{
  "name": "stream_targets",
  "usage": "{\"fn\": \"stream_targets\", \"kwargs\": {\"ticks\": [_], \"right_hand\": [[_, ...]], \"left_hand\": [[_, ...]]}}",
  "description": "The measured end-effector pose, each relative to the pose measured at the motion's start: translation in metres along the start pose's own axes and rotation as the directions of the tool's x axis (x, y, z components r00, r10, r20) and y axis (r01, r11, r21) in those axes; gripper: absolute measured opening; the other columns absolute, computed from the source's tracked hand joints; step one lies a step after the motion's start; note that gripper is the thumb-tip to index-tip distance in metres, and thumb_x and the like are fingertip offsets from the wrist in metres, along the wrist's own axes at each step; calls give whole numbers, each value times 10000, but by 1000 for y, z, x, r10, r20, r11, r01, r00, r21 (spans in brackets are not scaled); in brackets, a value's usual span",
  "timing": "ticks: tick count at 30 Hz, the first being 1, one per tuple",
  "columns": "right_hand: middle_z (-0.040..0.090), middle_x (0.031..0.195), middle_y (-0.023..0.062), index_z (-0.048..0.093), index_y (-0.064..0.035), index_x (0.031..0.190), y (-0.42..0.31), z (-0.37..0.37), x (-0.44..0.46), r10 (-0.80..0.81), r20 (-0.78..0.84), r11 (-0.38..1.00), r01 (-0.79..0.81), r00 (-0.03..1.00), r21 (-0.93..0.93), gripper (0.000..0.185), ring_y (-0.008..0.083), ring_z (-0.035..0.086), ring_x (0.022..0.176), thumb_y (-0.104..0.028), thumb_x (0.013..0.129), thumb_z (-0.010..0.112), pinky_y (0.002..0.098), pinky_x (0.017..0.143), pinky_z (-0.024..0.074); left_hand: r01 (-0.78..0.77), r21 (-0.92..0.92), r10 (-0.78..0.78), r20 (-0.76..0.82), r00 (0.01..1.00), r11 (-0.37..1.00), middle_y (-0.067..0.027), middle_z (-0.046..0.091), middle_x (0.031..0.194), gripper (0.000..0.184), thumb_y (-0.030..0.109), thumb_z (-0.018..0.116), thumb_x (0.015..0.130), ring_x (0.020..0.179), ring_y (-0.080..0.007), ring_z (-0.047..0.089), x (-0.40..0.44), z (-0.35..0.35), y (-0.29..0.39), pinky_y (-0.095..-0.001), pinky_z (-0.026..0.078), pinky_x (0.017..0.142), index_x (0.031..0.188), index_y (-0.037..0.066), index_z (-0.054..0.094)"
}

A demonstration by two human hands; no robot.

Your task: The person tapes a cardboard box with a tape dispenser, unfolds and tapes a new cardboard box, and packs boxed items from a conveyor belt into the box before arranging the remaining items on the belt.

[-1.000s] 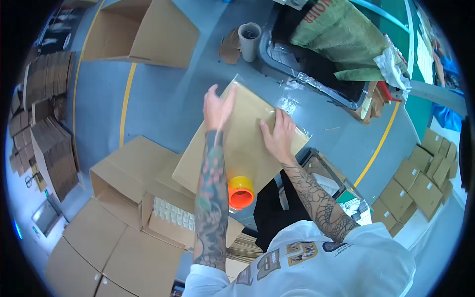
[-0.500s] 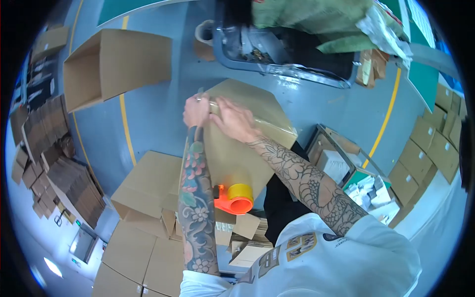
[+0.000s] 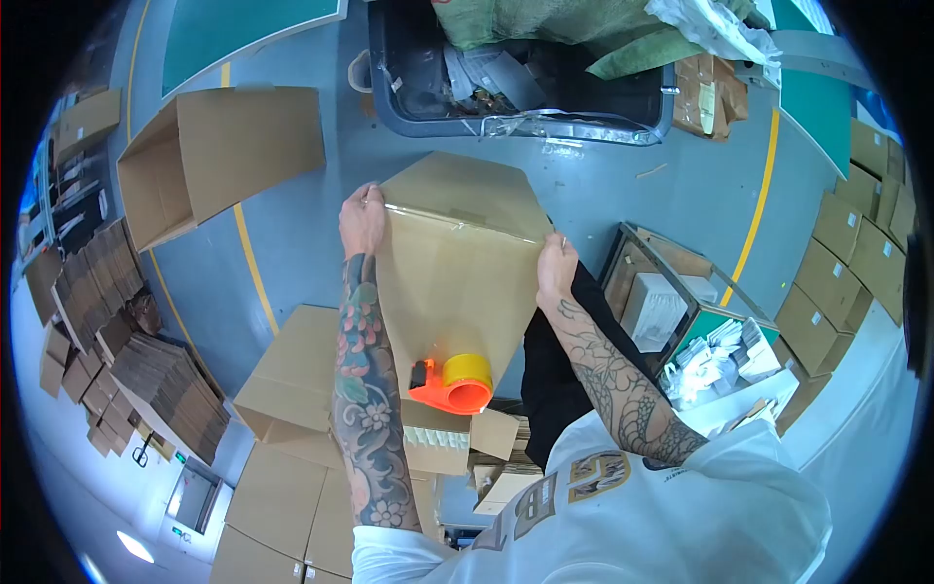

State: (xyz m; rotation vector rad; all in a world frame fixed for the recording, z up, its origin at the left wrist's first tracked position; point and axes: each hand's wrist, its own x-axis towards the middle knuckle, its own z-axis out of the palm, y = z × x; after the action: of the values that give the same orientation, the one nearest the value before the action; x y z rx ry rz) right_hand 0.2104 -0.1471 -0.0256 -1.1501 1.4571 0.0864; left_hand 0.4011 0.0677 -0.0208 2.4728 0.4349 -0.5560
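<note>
In front of me is a brown cardboard box (image 3: pixel 452 292), with a shiny strip of clear tape (image 3: pixel 462 226) running along its far upper edge. My left hand (image 3: pixel 363 222) is closed on the box's far left corner. At the far right corner my right hand (image 3: pixel 556 268) grips the box, fingers curled and partly hidden. An orange tape dispenser (image 3: pixel 452 389) with a yellow roll rests on the near end of the box's upper face, between my forearms and touched by neither hand.
A dark plastic bin (image 3: pixel 525 127) holding scraps and a green sack stands beyond the box. Open cartons (image 3: pixel 248 146) lie on the left. A framed cart (image 3: pixel 671 302) with white items is at right, near stacked boxes (image 3: pixel 832 258). Flattened cardboard (image 3: pixel 165 389) lines the far left.
My right hand has moved from the box's left part across to its far right corner. My left hand stays at the left corner, now gripping it. The taped edge is uncovered.
</note>
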Motion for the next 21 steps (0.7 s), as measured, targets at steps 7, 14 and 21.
{"fn": "stream_targets", "kwargs": {"ticks": [7,14,21], "right_hand": [[545,1181,222,529,68,1137,-23,-19,5,-438,376,701,572,816,-426,449,396,506,1093,-296,943,351,385,916,398],[547,1181,226,561,65,1113,-42,-31,28,-441,813,424,886,381,-185,401,349,456,1192,-237,961,346,362,1007,341],[546,1212,193,595,43,1098,-24,-25,37,-390,748,684,713,538,-156,405,258,425,1228,-255,966,354,362,998,345]], "left_hand": [[-310,130,296,117,948,942,-98,653,1003,414,393,433,903,985,-297,585,-7,-15,17,-358,445,841,870,78,700],[-493,157,517,-287,806,856,-55,614,1088,260,259,490,883,1128,-276,478,-53,-13,10,-385,339,969,887,85,683],[215,-355,-330,-305,893,910,-176,400,1179,595,29,648,680,1127,-316,422,-302,-21,-86,-398,355,967,1210,-6,381]]}}
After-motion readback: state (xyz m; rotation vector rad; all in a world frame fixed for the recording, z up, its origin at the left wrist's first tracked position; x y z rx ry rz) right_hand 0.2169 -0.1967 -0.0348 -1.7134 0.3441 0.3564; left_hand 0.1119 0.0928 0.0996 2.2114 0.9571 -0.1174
